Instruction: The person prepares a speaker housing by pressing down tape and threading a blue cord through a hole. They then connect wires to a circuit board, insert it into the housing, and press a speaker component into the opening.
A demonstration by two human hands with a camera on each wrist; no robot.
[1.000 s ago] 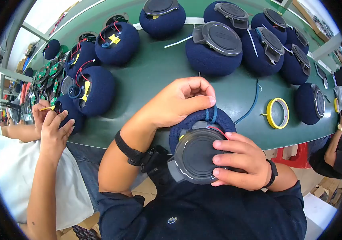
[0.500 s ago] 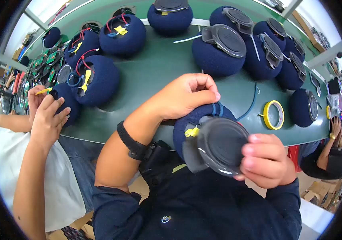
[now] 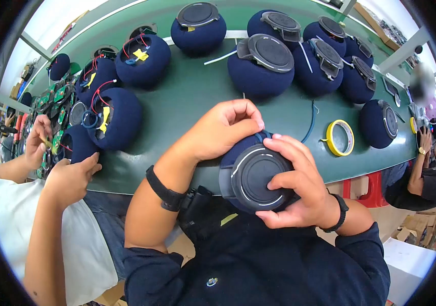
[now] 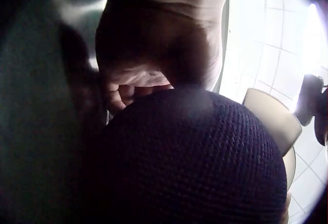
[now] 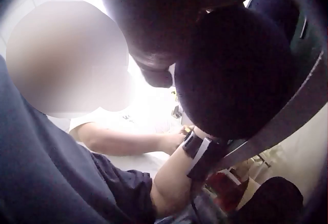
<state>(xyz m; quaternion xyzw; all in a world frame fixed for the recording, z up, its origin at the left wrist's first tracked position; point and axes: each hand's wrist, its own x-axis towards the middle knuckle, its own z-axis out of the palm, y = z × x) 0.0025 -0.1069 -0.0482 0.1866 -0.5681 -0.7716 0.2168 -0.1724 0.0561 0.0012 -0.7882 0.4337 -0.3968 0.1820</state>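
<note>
A round black cover (image 3: 261, 176) with a clear-grey tab on its left lies over the opening of a navy knitted ball (image 3: 228, 157). My right hand (image 3: 304, 188) holds the cover, fingertips on its face and thumb at its lower rim. My left hand (image 3: 228, 130) pinches the blue cord (image 3: 263, 135) at the ball's top edge. In the left wrist view the knitted ball (image 4: 200, 152) fills the lower part, with my left hand (image 4: 159, 44) above it. The right wrist view shows the ball (image 5: 236, 75) as a dark shape beside my dark right hand (image 5: 159, 19).
Several covered balls (image 3: 261, 76) stand across the back right. Yellow tape (image 3: 340, 138) and a blue cord (image 3: 312, 122) lie right of my hands. At left, another person's hands (image 3: 70, 181) work at an open ball (image 3: 80, 145), near balls with red wires (image 3: 118, 120).
The cover has swung from tilted at the right back over the ball's opening. My right fingers have moved up its face towards the cord, while my left hand keeps its pinch.
</note>
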